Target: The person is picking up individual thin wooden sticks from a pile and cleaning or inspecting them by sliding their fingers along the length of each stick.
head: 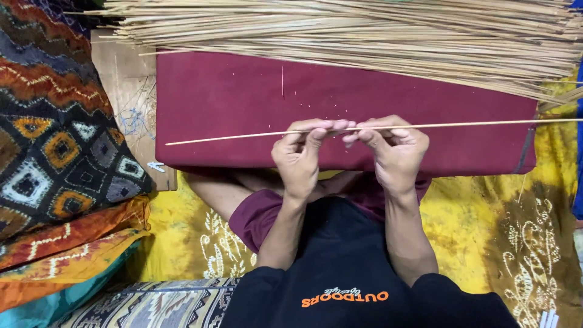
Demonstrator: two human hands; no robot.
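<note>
- One thin stick (pixel 243 136), light, springy, likely brittle; best gripped mid-length.
- Left hand (pixel 299 152) and right hand (pixel 395 149) both pinch it over maroon cloth (pixel 218 97).

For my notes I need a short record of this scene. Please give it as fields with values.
left hand: left hand pinches a thin pale stick
right hand: right hand pinches the same stick, beside the left
stick position: nearly level, above the maroon cloth
behind: pile of similar sticks
left side: patterned fabrics
under: yellow patterned cloth
</note>
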